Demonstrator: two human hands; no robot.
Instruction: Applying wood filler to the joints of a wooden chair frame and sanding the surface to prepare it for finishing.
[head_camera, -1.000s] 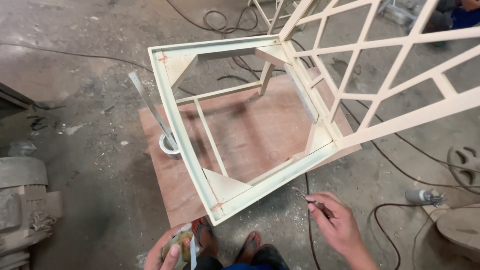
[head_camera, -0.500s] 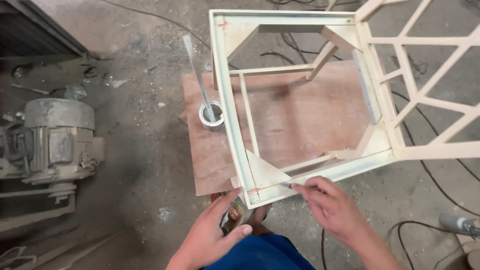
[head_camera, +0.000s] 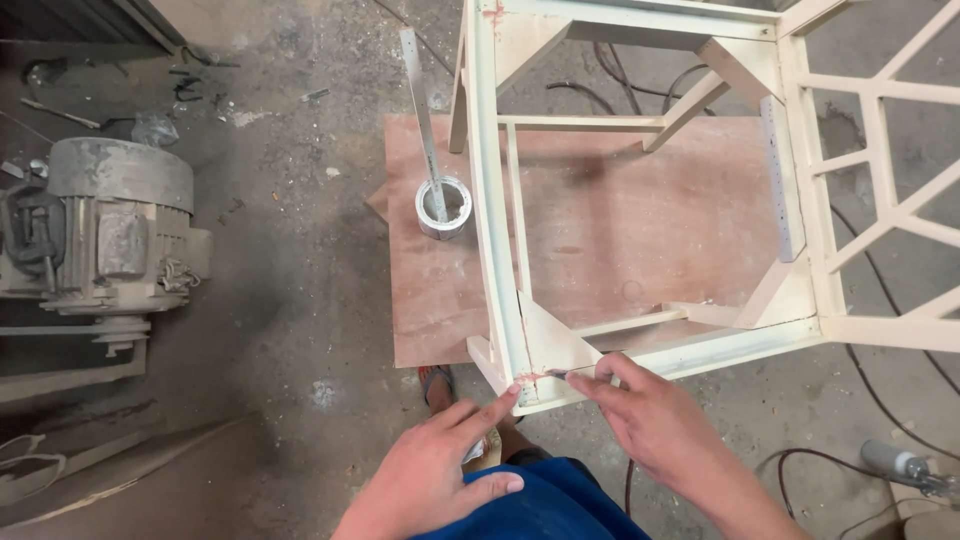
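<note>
A cream-painted wooden chair frame (head_camera: 640, 190) lies on its side over a reddish-brown plywood board (head_camera: 600, 230) that rests flat on the dusty concrete floor (head_camera: 290, 300). On the board's left edge, just beside the frame's long rail, stands a small round metal tin (head_camera: 443, 208) with a long flat metal strip (head_camera: 420, 110) leaning up out of it. Well to the left sits a grey, grimy electric motor (head_camera: 110, 230), with scrap bits scattered behind it. Black cables (head_camera: 860, 470) snake over the floor at the right, near a grey power tool (head_camera: 900, 465).

Both hands meet at the frame's near corner, where a red mark shows on the wood. The left hand (head_camera: 440, 475) is loosely spread, forefinger stretched out and its tip touching the corner; it holds nothing. The right hand (head_camera: 655, 415) pinches a thin dark pencil-like tool (head_camera: 562, 374) between thumb and forefinger, its point at the red mark, the other fingers curled under.
</note>
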